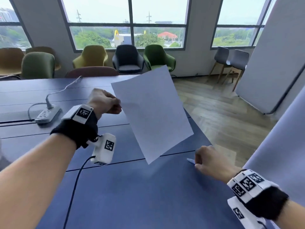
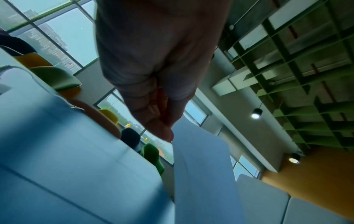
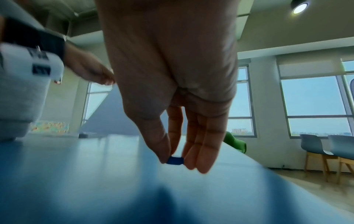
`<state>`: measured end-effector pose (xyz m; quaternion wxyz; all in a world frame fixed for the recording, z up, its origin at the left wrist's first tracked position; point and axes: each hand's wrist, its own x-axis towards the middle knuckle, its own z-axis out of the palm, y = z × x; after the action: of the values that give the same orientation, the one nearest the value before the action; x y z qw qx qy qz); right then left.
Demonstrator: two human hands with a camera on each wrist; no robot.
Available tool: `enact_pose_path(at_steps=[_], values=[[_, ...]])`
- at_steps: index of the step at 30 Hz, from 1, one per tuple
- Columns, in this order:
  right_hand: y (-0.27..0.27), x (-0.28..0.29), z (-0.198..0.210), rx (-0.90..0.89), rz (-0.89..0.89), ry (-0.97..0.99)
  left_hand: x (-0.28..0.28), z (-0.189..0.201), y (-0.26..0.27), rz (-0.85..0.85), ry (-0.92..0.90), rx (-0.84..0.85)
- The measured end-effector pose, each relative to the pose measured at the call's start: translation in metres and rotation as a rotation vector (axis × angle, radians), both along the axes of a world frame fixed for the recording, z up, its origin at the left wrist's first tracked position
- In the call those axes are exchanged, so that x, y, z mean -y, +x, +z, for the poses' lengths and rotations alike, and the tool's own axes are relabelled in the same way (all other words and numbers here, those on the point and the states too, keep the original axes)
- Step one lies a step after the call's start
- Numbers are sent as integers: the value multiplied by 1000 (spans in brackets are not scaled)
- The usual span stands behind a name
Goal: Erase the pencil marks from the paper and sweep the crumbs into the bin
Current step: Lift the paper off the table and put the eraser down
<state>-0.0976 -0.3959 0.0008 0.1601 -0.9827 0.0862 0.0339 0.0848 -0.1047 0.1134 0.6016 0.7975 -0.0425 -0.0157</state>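
I have the sheet of paper up off the blue table, tilted, with its lowest corner hanging just above the tabletop near the middle. My left hand pinches the paper at its left edge, fingers curled in, thumb against them; from the left wrist view the thumb and fingertips press together on the sheet's edge. The side of the paper facing me looks blank; I cannot make out any pencil marks on it.

My right hand is low at the near right part of the table, close to its right edge. Its grip is pinching a small blue eraser between thumb and forefinger, the other fingers straight beside it, the eraser just over the tabletop. I cannot tell whether it touches the surface.

Far left on the table lies a grey power strip with its cable. Armchairs line the windows beyond.
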Motion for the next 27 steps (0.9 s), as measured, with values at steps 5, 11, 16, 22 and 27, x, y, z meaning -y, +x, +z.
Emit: enact_pose_path(at_steps=[5, 11, 16, 22, 27], values=[[21, 0, 41, 226, -23, 70, 15, -40, 27, 39, 8, -134], [87, 3, 30, 162, -60, 7, 46, -76, 45, 101, -46, -321], [129, -10, 1, 85, -93, -64, 58, -92, 37, 113, 35, -373], [144, -9, -19, 59, -126, -115, 43, -99, 27, -28, 329, -416], [136, -4, -19, 45, -108, -74, 6, -96, 9, -200, 640, -337]])
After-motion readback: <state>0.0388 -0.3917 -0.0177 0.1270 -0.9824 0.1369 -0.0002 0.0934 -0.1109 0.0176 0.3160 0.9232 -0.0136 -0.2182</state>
